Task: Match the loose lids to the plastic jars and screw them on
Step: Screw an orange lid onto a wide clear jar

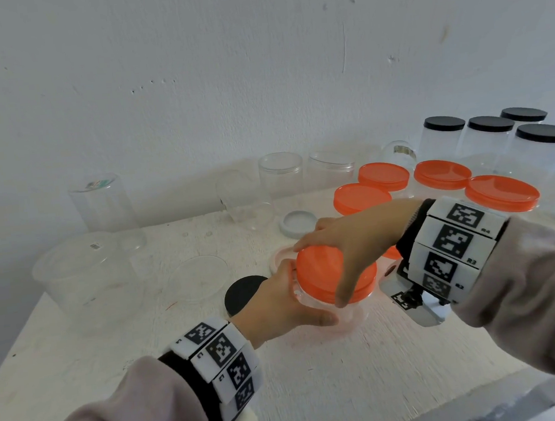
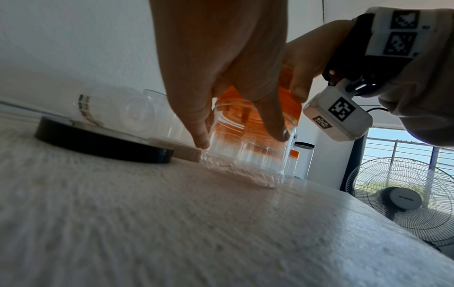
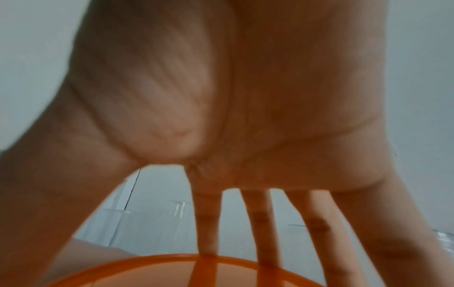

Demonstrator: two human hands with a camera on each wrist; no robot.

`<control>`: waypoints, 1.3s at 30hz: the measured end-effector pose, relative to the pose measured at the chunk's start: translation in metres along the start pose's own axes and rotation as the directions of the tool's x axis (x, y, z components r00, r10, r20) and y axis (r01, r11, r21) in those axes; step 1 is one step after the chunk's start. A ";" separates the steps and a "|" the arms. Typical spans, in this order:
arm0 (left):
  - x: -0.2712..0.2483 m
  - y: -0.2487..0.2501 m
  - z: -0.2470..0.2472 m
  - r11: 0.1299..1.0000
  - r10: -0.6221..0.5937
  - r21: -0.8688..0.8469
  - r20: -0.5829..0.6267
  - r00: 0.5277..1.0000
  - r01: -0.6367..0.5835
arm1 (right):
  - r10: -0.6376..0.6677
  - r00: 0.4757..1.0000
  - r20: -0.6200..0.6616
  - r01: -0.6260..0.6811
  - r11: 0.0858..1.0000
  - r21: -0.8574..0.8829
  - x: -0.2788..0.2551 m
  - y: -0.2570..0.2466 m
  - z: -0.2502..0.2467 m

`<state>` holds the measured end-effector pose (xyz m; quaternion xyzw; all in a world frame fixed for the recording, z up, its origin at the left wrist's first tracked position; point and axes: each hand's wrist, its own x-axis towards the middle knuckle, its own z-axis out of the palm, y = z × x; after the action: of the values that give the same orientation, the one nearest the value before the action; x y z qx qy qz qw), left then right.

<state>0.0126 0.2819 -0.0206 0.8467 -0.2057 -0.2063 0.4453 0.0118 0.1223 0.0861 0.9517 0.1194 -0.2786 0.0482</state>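
The clear jar looks light and slippery: your left hand grips its wall, your right hand spreads clamping the orange lid rim.

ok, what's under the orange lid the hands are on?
A clear plastic jar standing on the table, left hand gripping its side. It looks empty. The right hand spans the orange lid, and the rim and threads are covered.

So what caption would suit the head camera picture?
Left hand steadies a clear jar while the right hand grips its orange lid.
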 end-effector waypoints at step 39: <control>0.002 -0.002 0.001 1.000 0.007 -0.021 -0.003 1.000 -0.007 | -0.002 0.998 -0.063 0.007 0.997 0.076 -0.004 -0.001 0.003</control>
<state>0.0141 0.2816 -0.0227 0.8416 -0.2058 -0.2058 0.4549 0.0066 0.1216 0.0861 0.9609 0.1124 -0.2528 0.0073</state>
